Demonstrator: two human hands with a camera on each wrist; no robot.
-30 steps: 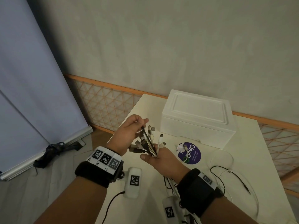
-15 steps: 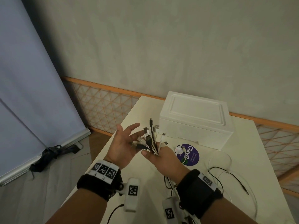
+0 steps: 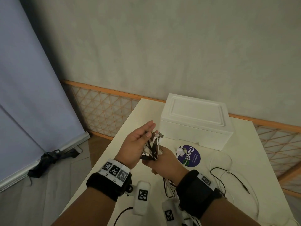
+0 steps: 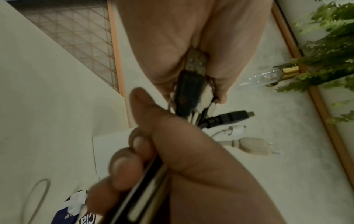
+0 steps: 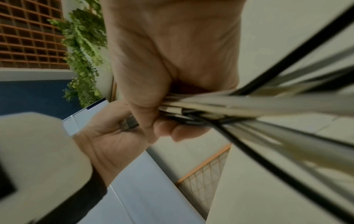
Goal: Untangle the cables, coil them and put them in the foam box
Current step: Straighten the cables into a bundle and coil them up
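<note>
My right hand (image 3: 156, 160) grips a bundle of black and white cables (image 3: 154, 147) upright above the table, plugs fanning out of the top; the cables trail down past my wrist. My left hand (image 3: 149, 131) is beside the plugs with its fingers straight, and its thumb presses a black USB plug (image 4: 195, 63) against them. The right wrist view shows the bundle (image 5: 229, 109) in my curled fingers. The white foam box (image 3: 195, 121) stands just behind my hands with its lid on.
Loose black and white cables (image 3: 228, 175) lie on the cream table (image 3: 143, 111) to the right. A round purple sticker (image 3: 190, 158) with a white connector (image 3: 180, 151) sits before the box. The table's left edge drops to the floor; a lattice railing (image 3: 105, 110) runs behind.
My left hand held a plug, spread its fingers off the bundle half a second ago, and has now come back with its thumb on a plug. My right hand kept its grip.
</note>
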